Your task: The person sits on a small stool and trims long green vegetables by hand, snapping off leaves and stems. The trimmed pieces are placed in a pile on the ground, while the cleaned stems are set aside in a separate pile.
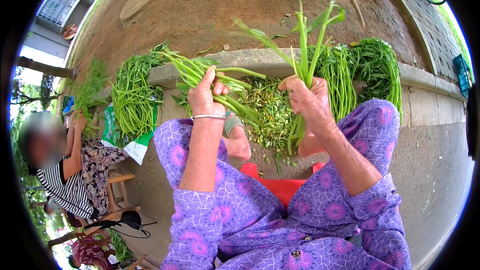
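My left hand [205, 99] is closed round a bunch of long-stemmed leafy greens [187, 67], which look like water spinach and slant across the fist. To its right, my right hand [311, 101] grips a smaller bunch of green stems [303, 50] that stands upright, its upper leaves blurred. The lower stalks of this bunch stick out below the fist. Between and beyond my hands, a heap of small yellow-green leaves and trimmings [270, 107] lies on the ground. The two bunches are apart.
Piles of greens lie along the stone kerb [240, 59]: one at left [131, 92] on a green-and-white sack [142, 142], others at right [377, 65]. Something red [280, 187] shows between my knees. At left, a seated person [80, 170] handles greens beside a wooden stool [120, 185].
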The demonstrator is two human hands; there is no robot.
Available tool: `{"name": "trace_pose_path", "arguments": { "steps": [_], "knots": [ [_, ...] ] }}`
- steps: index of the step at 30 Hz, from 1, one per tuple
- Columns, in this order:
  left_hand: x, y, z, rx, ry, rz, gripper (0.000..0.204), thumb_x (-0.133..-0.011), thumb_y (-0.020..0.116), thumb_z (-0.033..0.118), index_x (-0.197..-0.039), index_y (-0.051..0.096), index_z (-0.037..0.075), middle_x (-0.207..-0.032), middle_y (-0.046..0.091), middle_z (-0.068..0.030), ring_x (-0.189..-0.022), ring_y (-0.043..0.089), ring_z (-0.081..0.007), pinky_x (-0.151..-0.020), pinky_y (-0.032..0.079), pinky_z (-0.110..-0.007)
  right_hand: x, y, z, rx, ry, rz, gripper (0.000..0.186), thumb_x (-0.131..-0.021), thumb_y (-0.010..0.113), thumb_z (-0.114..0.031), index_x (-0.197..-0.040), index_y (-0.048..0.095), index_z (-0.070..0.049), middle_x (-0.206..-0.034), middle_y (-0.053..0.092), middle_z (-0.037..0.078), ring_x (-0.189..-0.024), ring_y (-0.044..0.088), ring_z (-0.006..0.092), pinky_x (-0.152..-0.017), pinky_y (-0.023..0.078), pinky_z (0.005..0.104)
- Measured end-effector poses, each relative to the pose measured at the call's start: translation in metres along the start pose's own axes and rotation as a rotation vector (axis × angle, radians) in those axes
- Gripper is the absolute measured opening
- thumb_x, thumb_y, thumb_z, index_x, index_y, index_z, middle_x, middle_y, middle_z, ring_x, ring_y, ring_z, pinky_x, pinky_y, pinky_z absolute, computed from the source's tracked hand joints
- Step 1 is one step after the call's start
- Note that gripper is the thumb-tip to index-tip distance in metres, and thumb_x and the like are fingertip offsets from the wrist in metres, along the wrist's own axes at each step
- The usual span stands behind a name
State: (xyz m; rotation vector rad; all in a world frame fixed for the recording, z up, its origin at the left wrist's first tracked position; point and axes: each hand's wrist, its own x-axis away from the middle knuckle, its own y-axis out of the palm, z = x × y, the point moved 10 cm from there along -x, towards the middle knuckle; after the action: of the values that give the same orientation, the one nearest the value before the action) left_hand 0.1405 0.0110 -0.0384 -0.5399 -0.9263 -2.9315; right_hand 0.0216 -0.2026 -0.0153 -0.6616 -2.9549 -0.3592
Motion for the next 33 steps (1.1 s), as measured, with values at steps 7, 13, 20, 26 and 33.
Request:
{"name": "trace_pose_path", "arguments": {
  "steps": [7,13,20,26,33],
  "knots": [
    [0.015,0.02,-0.007,-0.035,-0.07,-0.124,0.017,-0.084,0.065,0.009,-0.099,0.061,0.001,-0.08,0.059,-0.0074,-0.051,0.04,-0.0091,-0.052,0.036,-0.026,-0.006,0.0,0.006,0.092,0.083,-0.036,0.021,-0.087,0.059,-0.016,-0.092,0.065,0.004,-0.053,0.043,-0.009,-0.04,0.034,0.0008,-0.037,0.031,0.0194],
    [0.02,0.033,-0.016,-0.057,-0.107,-0.22,0.017,-0.086,0.063,0.011,-0.1,0.061,0.002,-0.082,0.059,-0.0061,-0.051,0.04,-0.0076,-0.052,0.036,-0.025,0.003,0.019,0.028,-0.08,0.314,-0.226,0.019,-0.087,0.059,-0.017,-0.091,0.065,0.001,-0.052,0.041,-0.007,-0.042,0.036,0.0034,-0.038,0.03,0.023],
    [0.025,0.044,-0.019,-0.102,-0.097,-0.274,0.012,-0.084,0.066,0.011,-0.093,0.062,0.003,-0.076,0.061,-0.0089,-0.048,0.044,-0.0098,-0.047,0.038,-0.027,0.02,0.05,0.033,-0.277,0.516,-0.408,0.025,-0.086,0.067,-0.025,-0.09,0.064,0.0,-0.053,0.038,-0.007,-0.042,0.032,0.0035,-0.039,0.027,0.0229],
    [0.032,0.047,-0.018,-0.182,-0.06,-0.238,0.016,-0.087,0.063,0.012,-0.098,0.062,0.001,-0.079,0.061,-0.0057,-0.048,0.043,-0.0081,-0.048,0.036,-0.026,0.026,0.056,0.03,-0.199,0.507,-0.519,0.029,-0.085,0.066,-0.026,-0.091,0.065,0.003,-0.052,0.036,-0.006,-0.042,0.034,0.0043,-0.04,0.028,0.0222],
    [0.034,0.051,-0.019,-0.207,-0.043,-0.257,0.01,-0.086,0.065,0.012,-0.089,0.062,0.003,-0.076,0.062,-0.009,-0.049,0.044,-0.0102,-0.046,0.038,-0.027,0.024,0.055,0.026,-0.041,0.434,-0.539,0.026,-0.08,0.064,-0.023,-0.084,0.066,0.003,-0.052,0.04,-0.004,-0.044,0.035,0.0053,-0.04,0.028,0.0231]
  ]
}}
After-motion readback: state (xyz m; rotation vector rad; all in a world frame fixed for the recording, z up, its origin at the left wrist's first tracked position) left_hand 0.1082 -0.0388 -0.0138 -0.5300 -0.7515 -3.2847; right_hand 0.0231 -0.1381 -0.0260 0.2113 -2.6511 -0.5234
